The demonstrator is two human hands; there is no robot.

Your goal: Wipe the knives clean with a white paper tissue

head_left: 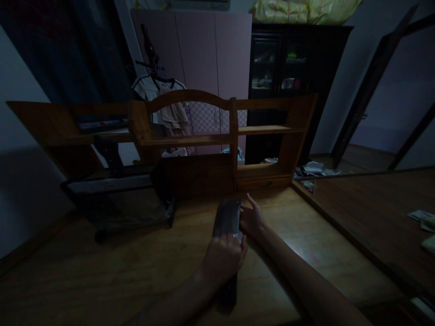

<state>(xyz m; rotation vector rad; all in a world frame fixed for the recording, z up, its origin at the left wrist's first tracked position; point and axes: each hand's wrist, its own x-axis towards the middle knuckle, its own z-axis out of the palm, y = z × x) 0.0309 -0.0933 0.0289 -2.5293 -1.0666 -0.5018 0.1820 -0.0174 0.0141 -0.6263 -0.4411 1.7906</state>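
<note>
A cleaver [227, 215] with a broad dark grey blade and a black handle is held over the wooden desk, blade pointing away from me. My left hand [226, 253] is wrapped around it near where blade and handle meet; the handle's lower end shows below my wrist. A small whitish patch [239, 236] shows by the left thumb; I cannot tell what it is. My right hand [250, 219] is at the right edge of the blade, with one finger stretched up and away and others close to or touching the edge. Its palm side is partly hidden.
On the desk [190, 253] at left stands a dark-framed holder [118, 203] with a black handle [110, 154] rising from it. A wooden shelf unit [190, 140] lines the desk's back. Papers [421, 215] lie on the lower wooden surface at right. The room is dim.
</note>
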